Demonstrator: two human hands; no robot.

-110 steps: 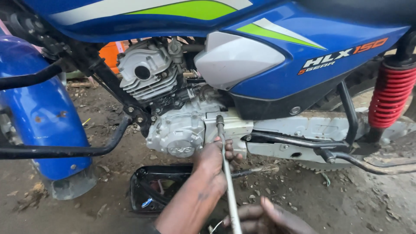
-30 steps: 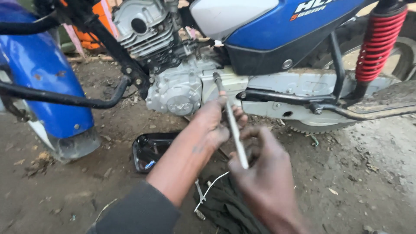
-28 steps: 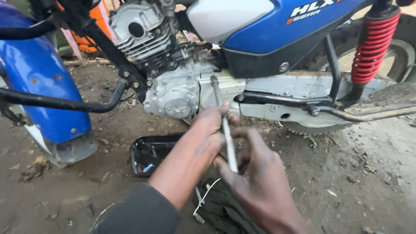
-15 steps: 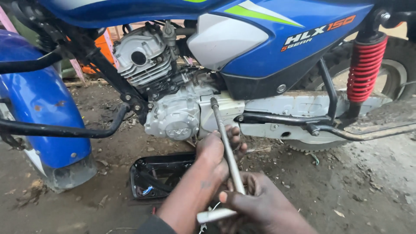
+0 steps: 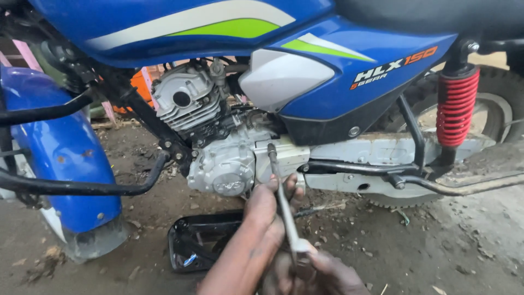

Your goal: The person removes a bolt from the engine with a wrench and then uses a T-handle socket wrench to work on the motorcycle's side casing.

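Note:
A blue motorcycle stands side-on, its silver engine (image 5: 224, 164) in the middle of the view. A long metal wrench (image 5: 284, 202) slants up from the bottom, its tip against the engine's side cover (image 5: 271, 148). My left hand (image 5: 266, 210) reaches up from the bottom centre and wraps around the wrench's shaft just below the engine. Below it, at the frame's bottom edge, my right hand (image 5: 319, 271) grips the lower end of the wrench. The wrench's handle end is hidden in that hand.
A black tray (image 5: 194, 246) lies on the dirt under the engine. A blue front mudguard (image 5: 60, 164) and a black guard bar (image 5: 82, 188) are at left. A red spring shock (image 5: 456, 106), the rear tyre (image 5: 505, 109) and a footrest bar (image 5: 464, 186) are at right.
Both hands have stayed on the wrench against the engine. My right hand has dropped lower, to the bottom edge. The view has tilted up, showing more of the tank.

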